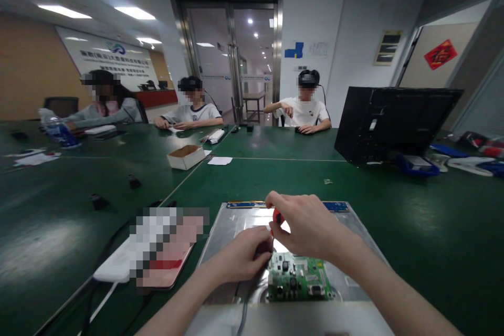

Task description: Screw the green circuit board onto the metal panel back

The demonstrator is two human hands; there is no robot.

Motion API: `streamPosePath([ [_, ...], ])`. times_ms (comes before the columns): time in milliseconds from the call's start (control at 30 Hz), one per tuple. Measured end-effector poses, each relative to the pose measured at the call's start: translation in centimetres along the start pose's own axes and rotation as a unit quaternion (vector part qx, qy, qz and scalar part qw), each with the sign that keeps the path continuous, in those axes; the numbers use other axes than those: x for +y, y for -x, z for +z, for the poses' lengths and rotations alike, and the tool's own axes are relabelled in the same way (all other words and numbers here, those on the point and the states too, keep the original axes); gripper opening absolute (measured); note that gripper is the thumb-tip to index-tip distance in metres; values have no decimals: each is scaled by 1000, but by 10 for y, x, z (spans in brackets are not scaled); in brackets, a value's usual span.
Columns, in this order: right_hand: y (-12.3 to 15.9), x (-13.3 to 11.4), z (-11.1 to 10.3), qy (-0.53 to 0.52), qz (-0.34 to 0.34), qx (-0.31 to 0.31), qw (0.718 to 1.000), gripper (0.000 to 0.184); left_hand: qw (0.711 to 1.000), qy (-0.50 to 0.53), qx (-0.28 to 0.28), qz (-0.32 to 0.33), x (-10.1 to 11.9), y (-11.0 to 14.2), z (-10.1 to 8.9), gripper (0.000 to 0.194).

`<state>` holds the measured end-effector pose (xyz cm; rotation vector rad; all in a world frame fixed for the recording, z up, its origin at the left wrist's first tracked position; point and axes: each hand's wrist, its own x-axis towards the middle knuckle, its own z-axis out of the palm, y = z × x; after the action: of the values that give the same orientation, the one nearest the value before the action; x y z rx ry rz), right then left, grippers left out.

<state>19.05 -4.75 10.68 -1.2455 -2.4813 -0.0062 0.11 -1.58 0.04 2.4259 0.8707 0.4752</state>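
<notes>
My right hand (311, 223) is closed around the red-and-black handle of a screwdriver (277, 216), held upright above a flat metal panel (232, 219). Close beside it, my left hand (250, 252) has its fingers curled together near the screwdriver's lower end. What those fingers hold, if anything, is hidden. Just below both hands, a green circuit board (299, 278) lies on the panel. A thin blue strip board (334, 207) runs along the panel's far edge, and a grey cable (244, 310) trails from under my left hand toward me.
Phones (169, 252) and black cables (114, 236) lie left of the panel. A small open box (186, 157) and white paper (219, 160) are farther off. A black monitor (394, 123) stands at the right, near a blue tray (417, 165). Several people sit across the green table (425, 220).
</notes>
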Motion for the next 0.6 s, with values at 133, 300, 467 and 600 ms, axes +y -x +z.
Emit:
streamPosePath([
  [133, 1, 0, -1, 0, -2, -7, 1000, 23, 1000, 0, 2, 1, 2, 0, -1, 10],
  [300, -1, 1, -1, 18, 14, -12, 1000, 15, 1000, -6, -9, -6, 5, 0, -3, 11],
  [467, 0, -1, -1, -3, -9, -3, 1000, 25, 1000, 8, -11, -1, 2, 0, -2, 11],
  [600, -1, -1, -2, 16, 2, -11, 1000, 14, 1000, 10, -12, -12, -1, 0, 0, 8],
])
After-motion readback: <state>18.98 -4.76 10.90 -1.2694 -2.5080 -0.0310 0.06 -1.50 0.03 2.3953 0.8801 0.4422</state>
